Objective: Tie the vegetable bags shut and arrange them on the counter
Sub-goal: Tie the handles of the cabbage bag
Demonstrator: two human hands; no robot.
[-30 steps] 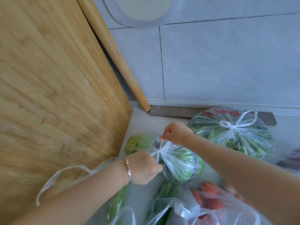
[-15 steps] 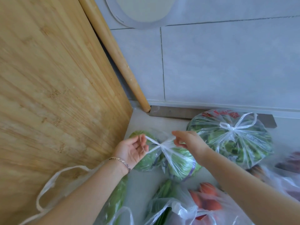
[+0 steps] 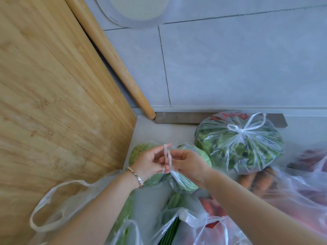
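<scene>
Hands meet over the cabbage bag on the worktop. Left hand and right hand each pinch a twisted handle strip between their fingers, the strips crossing between the fingertips. Beyond the right fingers sits a knotted greens bag; carrots bag lies beside it.

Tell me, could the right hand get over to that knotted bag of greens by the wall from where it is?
Probably yes. The knotted bag of greens sits close beside the right hand with nothing between, but that hand is gripping the cabbage bag's handles.
</scene>
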